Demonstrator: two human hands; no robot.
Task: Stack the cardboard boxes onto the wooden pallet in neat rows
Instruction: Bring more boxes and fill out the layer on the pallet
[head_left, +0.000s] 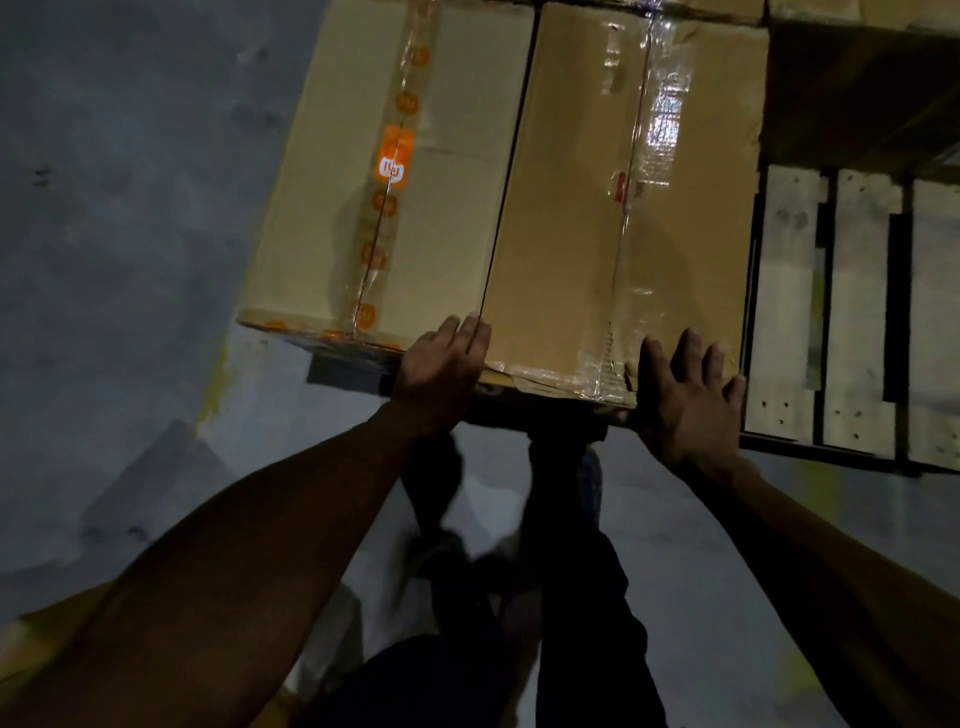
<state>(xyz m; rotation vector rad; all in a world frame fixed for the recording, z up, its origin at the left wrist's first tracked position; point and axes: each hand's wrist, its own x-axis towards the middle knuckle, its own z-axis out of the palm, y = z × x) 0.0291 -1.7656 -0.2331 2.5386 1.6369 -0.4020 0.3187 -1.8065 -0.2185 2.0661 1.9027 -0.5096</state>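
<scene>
Pushing a box into its row on the pallet.

From the head view, the left hand (441, 364) and right hand (688, 400) lie flat with straight fingers on the near edge of the brown taped cardboard box (618, 218); no grip curls round it. It sits on the pale wooden slatted pallet (857, 312), tight beside the lighter cardboard box with orange tape (384, 197). Next, I think, a gentle push to line up the near edges.

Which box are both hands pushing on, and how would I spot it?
Start at the pale wooden pallet on the right. The box with clear tape sits directly beside its bare slats, with the left hand and right hand at its near edge. Unlike the box with orange-logo tape, its tape is shiny, wrinkled and plain.
</scene>
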